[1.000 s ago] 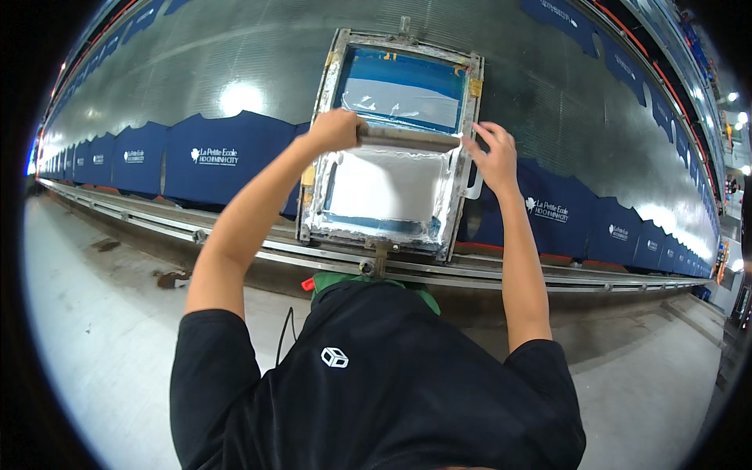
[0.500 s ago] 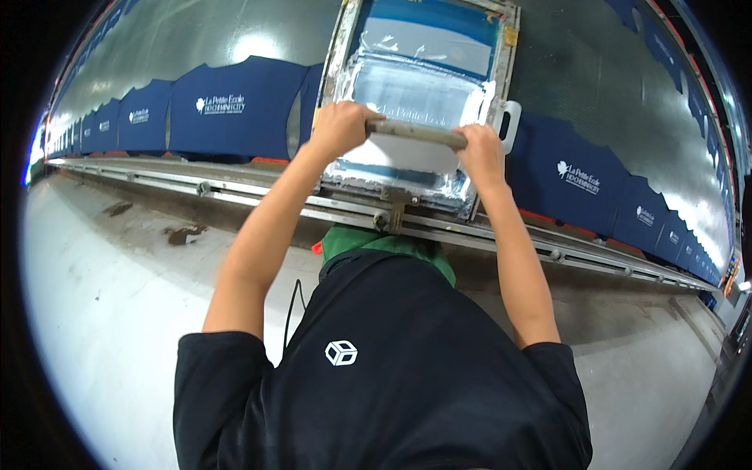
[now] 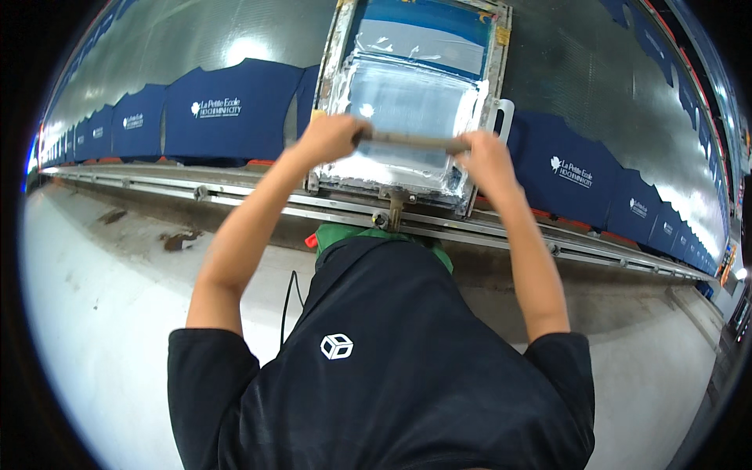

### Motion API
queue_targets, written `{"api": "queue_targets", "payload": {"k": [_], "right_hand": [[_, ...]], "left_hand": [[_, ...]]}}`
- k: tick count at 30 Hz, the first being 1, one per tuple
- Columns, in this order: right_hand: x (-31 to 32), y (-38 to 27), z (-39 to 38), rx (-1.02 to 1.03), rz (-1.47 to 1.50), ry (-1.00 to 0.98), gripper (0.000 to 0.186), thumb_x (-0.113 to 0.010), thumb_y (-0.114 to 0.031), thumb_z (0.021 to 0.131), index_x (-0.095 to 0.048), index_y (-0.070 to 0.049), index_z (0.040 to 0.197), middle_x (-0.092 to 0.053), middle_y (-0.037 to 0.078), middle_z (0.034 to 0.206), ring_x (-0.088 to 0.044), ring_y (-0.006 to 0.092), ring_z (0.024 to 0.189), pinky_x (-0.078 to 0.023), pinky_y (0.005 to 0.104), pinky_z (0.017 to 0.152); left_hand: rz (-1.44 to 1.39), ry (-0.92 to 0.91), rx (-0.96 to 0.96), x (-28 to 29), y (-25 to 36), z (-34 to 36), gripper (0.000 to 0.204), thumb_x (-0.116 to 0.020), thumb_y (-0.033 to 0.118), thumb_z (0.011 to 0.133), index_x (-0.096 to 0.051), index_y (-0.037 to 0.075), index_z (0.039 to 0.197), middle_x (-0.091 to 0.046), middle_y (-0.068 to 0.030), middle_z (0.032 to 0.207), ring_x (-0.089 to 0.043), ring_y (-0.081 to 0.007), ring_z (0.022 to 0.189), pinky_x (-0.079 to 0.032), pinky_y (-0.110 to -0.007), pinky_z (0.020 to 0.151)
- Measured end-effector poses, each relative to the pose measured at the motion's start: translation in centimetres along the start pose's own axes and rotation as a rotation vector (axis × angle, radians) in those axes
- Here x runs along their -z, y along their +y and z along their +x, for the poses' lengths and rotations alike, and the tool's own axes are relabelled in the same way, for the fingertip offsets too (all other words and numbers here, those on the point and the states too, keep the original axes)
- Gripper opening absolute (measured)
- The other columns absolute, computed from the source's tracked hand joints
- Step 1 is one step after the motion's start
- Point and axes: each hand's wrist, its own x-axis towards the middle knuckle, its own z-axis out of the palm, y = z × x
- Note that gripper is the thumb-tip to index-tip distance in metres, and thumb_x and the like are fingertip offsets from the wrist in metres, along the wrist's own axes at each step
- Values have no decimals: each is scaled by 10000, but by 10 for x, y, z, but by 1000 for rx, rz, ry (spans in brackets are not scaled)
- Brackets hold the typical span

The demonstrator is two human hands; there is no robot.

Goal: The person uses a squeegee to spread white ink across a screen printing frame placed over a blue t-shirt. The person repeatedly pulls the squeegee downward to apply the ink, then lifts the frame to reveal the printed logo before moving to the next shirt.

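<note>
A screen-printing frame (image 3: pixel 504 55) with worn, ink-smeared edges lies in front of me. Its mesh (image 3: pixel 411 98) is coated with streaks of white ink, and blue shows at the far end. Across the near part of the mesh runs a squeegee (image 3: pixel 411 141) with a long bar handle. My left hand (image 3: pixel 335 139) is closed around the handle's left end. At the other end, my right hand (image 3: pixel 489 161) grips it too. The squeegee's blade is hard to make out under the bar.
Navy fabric pieces (image 3: pixel 235 117) with white prints lie in a row along the long, shiny table (image 3: pixel 251 31), continuing at right (image 3: pixel 576 160). A metal rail (image 3: pixel 270 205) follows the table's near edge. A white loop handle (image 3: pixel 505 125) juts beside the frame. The pale floor (image 3: pixel 117 298) has brown stains.
Both hands have drawn the squeegee slightly toward me along the mesh, and my elbows have spread a little. Less white ink shows on the near side of the bar.
</note>
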Motion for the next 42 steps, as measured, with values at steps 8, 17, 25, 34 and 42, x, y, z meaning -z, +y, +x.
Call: {"api": "queue_targets", "payload": {"k": [8,17,25,34,42], "right_hand": [[15,40,111,-48,-51,132,365,-883,-249,765,-771,-9,1016,-752,220,953,-729,371,910,-563,446,844],[-49,9,2,50,50,160,255,-853,-76,717,-772,-47,958,-732,159,921,-680,357,955,-549,447,870],[29,33,133,0,-102,262,345,-903,-256,733,-792,-17,956,-737,225,851,-719,387,836,-565,452,783],[-77,20,-20,102,-53,326,333,-837,18,650,-790,-82,964,-749,125,973,-685,322,986,-552,432,869],[-51,4,-21,162,-53,170,399,-874,-346,772,-742,-36,985,-724,163,913,-688,375,936,-563,464,830]], "left_hand": [[86,197,0,37,-24,112,270,-856,360,798,-808,200,1010,-767,-100,887,-740,-308,882,-580,-436,790],[-36,246,-41,-42,-11,-4,206,-777,162,809,-832,211,1002,-777,-95,859,-740,-293,805,-578,-425,738],[100,328,-97,59,-32,132,184,-807,273,804,-799,169,955,-755,-129,864,-730,-342,846,-577,-466,745],[-59,432,-84,-70,-5,-13,161,-729,147,809,-813,197,937,-764,-50,849,-735,-278,843,-538,-444,745],[131,321,-147,-50,13,-19,363,-820,468,794,-774,141,944,-754,-69,1022,-712,-305,1008,-536,-450,833]]}}
